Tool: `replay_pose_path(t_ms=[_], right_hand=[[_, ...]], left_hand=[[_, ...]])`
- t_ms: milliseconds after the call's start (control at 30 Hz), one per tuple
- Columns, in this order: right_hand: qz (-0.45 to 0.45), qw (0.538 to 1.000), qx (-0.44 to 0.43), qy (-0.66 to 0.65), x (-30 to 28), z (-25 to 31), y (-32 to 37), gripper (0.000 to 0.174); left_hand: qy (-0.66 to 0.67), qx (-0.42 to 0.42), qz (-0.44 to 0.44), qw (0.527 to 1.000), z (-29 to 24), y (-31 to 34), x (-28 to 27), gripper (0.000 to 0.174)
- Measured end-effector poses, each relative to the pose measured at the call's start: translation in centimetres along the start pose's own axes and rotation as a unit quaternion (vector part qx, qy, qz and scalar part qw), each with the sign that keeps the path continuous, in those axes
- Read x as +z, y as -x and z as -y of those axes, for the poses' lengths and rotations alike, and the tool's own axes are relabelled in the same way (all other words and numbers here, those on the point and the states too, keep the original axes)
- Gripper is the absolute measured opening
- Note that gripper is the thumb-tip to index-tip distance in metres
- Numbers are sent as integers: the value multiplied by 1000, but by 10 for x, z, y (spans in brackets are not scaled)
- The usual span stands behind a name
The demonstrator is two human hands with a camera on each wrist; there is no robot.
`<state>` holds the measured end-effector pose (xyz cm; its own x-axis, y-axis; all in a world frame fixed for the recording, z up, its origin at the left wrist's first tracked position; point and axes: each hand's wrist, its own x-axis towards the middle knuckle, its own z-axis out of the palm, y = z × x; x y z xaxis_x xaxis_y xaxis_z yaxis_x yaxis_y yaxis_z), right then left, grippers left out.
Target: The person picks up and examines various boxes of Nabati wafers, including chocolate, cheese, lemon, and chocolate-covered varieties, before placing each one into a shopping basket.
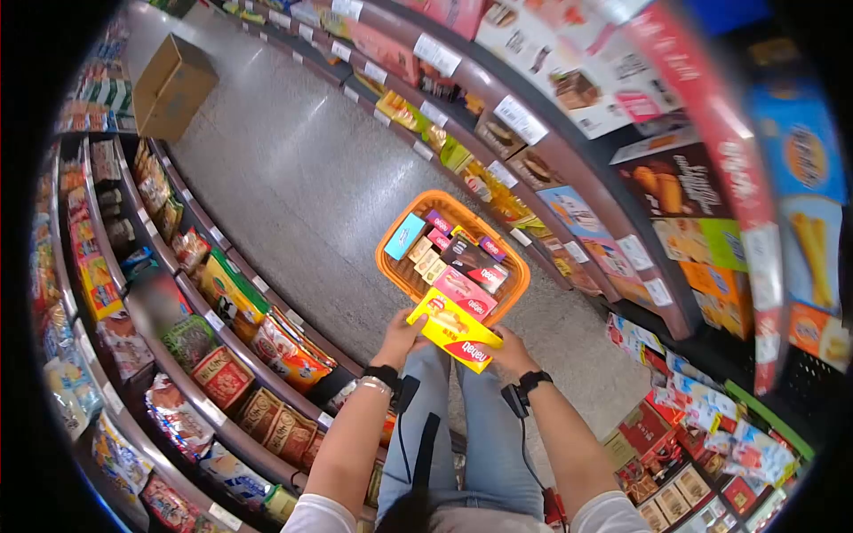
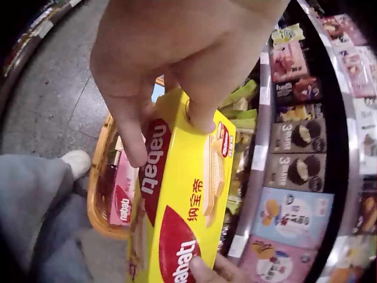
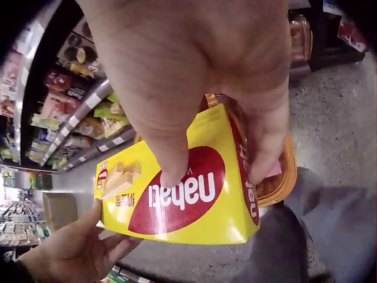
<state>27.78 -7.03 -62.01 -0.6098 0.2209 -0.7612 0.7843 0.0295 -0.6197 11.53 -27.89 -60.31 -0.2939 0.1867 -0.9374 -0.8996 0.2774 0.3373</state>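
A yellow Nabati wafer box [image 1: 453, 330] is held between both hands over the near rim of an orange basket [image 1: 391, 275]. The left hand [image 1: 404, 342] grips its left end, with thumb and fingers on opposite sides in the left wrist view. At the other end, the right hand [image 1: 513, 354] pinches the box, its thumb lying across the red logo in the right wrist view. Inside the basket are a pink Nabati box [image 1: 464, 293], a dark Nabati box [image 1: 474, 263], a light blue box [image 1: 405, 236] and several small purple and cream packs.
Shelves of bagged snacks [image 1: 293, 346] line the left of the aisle. Boxed biscuits [image 1: 675, 182] fill the shelves on the right, close to the basket. A cardboard carton [image 1: 175, 89] stands on the grey floor [image 1: 284, 151] farther along. More packs [image 1: 684, 489] sit at the lower right.
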Motion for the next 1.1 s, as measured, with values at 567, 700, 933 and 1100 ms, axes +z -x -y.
replay_pose_path(t_ms=[567,700,933,1100], right_hand=[[-156,982,105,-38,57,-128,-164,75],[-205,974,42,-87,69,-187,-172,74],[-214,971,46,95,21,-80,-85,32],[-257,966,-10,-6,-26,11,27,23]], left_hand=[[53,14,-4,998,112,-242,14,58],[36,-24,8,999,98,-226,31,84],[-61,1,-53,997,64,-132,47,33],[-159,178,-56,969,19,-21,53,18]])
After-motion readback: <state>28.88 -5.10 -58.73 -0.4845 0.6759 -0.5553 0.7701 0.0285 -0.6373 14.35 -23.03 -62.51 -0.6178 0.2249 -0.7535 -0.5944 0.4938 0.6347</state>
